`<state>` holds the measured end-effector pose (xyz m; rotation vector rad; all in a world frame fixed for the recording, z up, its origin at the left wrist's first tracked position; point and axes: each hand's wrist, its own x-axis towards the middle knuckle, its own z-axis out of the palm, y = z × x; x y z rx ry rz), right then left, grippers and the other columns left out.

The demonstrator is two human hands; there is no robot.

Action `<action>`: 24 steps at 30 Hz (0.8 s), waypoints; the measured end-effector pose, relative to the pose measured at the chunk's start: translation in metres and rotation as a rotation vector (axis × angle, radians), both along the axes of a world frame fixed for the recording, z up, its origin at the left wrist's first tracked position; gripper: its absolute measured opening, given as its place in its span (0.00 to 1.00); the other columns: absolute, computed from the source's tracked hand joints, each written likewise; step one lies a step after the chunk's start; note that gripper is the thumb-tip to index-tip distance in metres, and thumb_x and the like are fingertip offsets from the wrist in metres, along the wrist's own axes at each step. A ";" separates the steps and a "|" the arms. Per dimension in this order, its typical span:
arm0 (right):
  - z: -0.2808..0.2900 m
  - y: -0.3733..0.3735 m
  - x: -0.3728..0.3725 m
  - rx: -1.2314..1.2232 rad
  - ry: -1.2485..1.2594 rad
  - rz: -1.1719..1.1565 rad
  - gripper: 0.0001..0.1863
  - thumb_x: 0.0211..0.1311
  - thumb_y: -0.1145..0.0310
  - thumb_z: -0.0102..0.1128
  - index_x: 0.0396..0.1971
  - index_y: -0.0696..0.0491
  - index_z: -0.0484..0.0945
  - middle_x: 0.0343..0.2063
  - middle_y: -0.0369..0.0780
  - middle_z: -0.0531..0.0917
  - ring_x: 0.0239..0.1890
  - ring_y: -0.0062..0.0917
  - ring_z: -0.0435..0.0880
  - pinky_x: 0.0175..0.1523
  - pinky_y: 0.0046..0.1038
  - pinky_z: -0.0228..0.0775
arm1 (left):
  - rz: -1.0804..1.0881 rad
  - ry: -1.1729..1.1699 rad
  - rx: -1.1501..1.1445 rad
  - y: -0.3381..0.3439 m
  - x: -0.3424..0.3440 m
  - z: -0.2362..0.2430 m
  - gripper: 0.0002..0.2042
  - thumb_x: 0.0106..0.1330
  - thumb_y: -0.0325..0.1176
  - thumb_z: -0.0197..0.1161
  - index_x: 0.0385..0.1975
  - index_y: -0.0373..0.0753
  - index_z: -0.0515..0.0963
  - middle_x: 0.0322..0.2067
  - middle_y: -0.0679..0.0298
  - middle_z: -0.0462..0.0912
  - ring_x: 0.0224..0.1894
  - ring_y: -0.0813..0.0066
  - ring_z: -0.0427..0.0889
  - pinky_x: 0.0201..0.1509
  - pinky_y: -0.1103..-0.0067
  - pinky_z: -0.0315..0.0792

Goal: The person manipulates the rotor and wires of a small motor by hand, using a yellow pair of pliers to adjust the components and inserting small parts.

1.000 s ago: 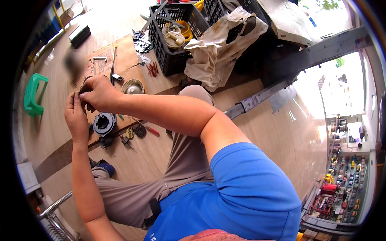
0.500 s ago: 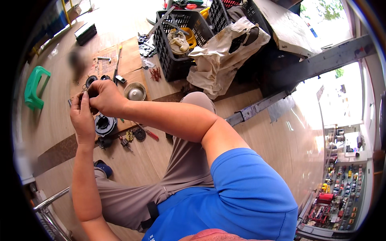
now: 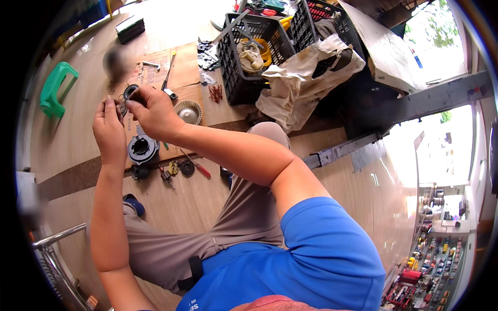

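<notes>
My left hand and my right hand are raised close together above the cardboard. Between the left fingers and thumb shows a small dark part, too small to name. My right thumb and forefinger are pinched beside it; what they hold is hidden. Just below the hands lies a round grey motor housing with a dark ring centre. A finned fan wheel stands right of my right hand. A black ring lies partly hidden behind the fingers.
A screwdriver with a red handle, a motor rotor and a black disc lie on the floor nearer me. A black crate with a draped cloth stands beyond. A green stool is at left.
My right hand has drawn slightly away from the left, opening a gap between them. The whole view has shifted, so the surroundings sit a little further right.
</notes>
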<state>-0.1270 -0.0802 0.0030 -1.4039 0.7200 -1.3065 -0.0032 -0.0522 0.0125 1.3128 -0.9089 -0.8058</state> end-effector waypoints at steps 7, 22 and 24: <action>0.005 0.004 -0.007 0.113 0.148 0.111 0.06 0.65 0.73 0.58 0.33 0.60 0.79 0.22 0.34 0.80 0.23 0.13 0.75 0.28 0.19 0.69 | -0.036 0.085 -0.017 0.001 -0.001 0.007 0.12 0.74 0.39 0.51 0.34 0.38 0.74 0.20 0.76 0.67 0.19 0.90 0.61 0.21 0.88 0.55; 0.000 0.019 0.003 0.157 0.174 0.218 0.10 0.65 0.71 0.55 0.30 0.63 0.78 0.19 0.41 0.81 0.21 0.21 0.78 0.29 0.26 0.70 | 0.013 0.055 -0.040 -0.001 0.007 0.020 0.11 0.76 0.35 0.46 0.34 0.37 0.71 0.24 0.67 0.75 0.27 0.82 0.72 0.32 0.83 0.68; -0.002 0.022 0.005 0.097 0.201 0.241 0.08 0.68 0.72 0.53 0.33 0.60 0.79 0.19 0.33 0.77 0.21 0.12 0.72 0.25 0.19 0.65 | -0.065 0.455 -0.130 -0.003 0.012 0.023 0.10 0.77 0.36 0.45 0.36 0.38 0.69 0.23 0.67 0.74 0.28 0.80 0.73 0.33 0.80 0.71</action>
